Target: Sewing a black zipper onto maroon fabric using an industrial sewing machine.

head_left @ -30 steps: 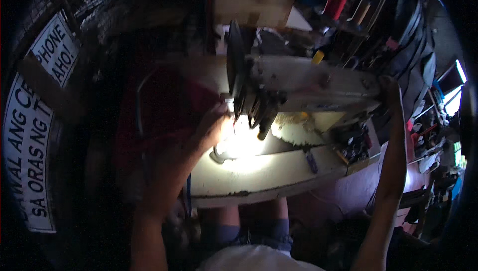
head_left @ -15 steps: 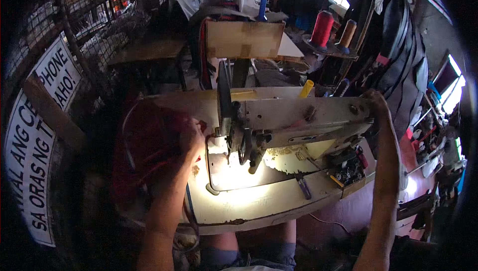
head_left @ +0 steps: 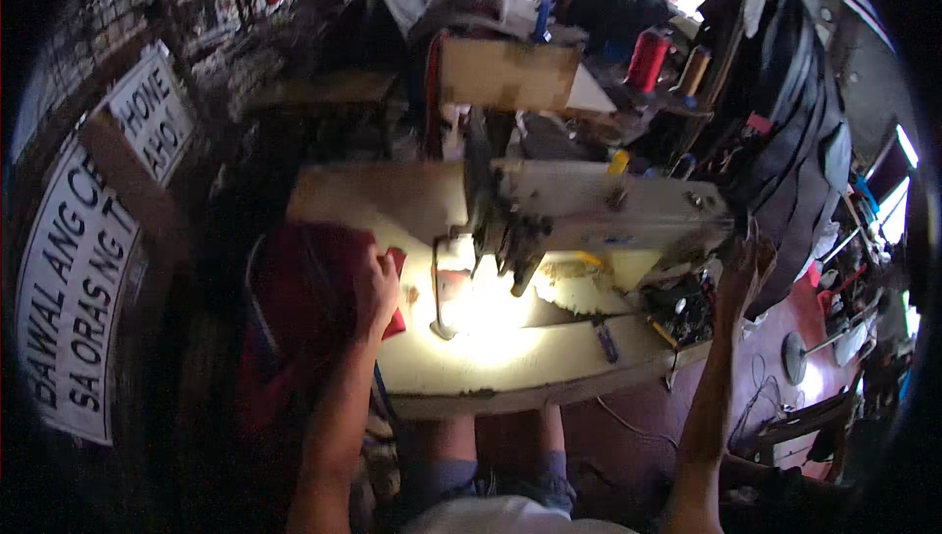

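Observation:
A pale industrial sewing machine point(head_left: 579, 200) stands on a worn table point(head_left: 412, 369), its lamp lighting the needle area. My left hand point(head_left: 378, 293) holds a dark red fabric point(head_left: 304, 274) with blue edging, left of the needle. My right hand point(head_left: 746, 264) is at the machine's right end, beside the handwheel; motion blur hides what its fingers hold, if anything. A purple-handled small tool point(head_left: 604, 338) lies at the front of the table, near a tray of small metal parts point(head_left: 687, 308).
Behind the machine are a cardboard panel point(head_left: 505, 73), red point(head_left: 648, 61) and tan point(head_left: 696, 73) thread cones and a yellow cone point(head_left: 618, 161). Dark fabrics point(head_left: 795, 141) hang at right. White signboards point(head_left: 69, 298) and wire mesh line the left. A cable point(head_left: 638, 431) lies on the floor.
My left hand has moved leftward from the needle area and now has red cloth in it. My right hand has moved down from the top of the machine's right end.

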### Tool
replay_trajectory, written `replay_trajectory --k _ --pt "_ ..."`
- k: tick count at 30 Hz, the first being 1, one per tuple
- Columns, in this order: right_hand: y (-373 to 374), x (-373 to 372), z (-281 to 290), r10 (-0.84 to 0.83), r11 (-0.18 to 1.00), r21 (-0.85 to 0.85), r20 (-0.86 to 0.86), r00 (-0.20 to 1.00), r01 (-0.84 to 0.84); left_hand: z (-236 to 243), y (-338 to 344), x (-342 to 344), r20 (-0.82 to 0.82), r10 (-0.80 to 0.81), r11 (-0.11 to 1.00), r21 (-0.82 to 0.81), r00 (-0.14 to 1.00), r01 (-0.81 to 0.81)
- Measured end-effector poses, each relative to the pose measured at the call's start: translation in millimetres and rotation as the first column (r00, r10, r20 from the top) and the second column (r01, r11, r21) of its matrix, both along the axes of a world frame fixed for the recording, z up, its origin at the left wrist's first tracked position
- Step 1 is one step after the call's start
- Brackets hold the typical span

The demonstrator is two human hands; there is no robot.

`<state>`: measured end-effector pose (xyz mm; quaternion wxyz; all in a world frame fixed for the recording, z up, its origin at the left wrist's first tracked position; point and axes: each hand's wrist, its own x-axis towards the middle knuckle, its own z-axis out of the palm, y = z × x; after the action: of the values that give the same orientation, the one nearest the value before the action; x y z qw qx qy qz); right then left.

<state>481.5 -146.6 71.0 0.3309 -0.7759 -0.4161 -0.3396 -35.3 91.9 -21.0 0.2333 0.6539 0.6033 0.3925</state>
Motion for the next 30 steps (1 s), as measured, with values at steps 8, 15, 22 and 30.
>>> replay_trajectory --k 8,15,22,30 --pt "-23 -191 -83 0.244 0.844 -0.398 -0.311 0.919 -0.359 6 -43 -24 0.148 -0.146 0.969 0.219 0.978 0.112" --pt "4 -262 -60 0.387 0.742 -0.506 -0.211 0.898 -0.439 15 -64 -28 0.207 -0.167 0.98 0.143 0.964 0.139" --pt "63 -372 -38 0.64 0.538 -0.094 -0.601 0.479 -0.837 17 -64 -31 0.3 -0.211 0.972 0.168 0.93 0.166" --pt "112 -404 -25 0.434 0.675 -0.364 -0.508 0.744 -0.642 13 -57 -28 0.296 -0.209 0.962 0.235 0.932 0.141"
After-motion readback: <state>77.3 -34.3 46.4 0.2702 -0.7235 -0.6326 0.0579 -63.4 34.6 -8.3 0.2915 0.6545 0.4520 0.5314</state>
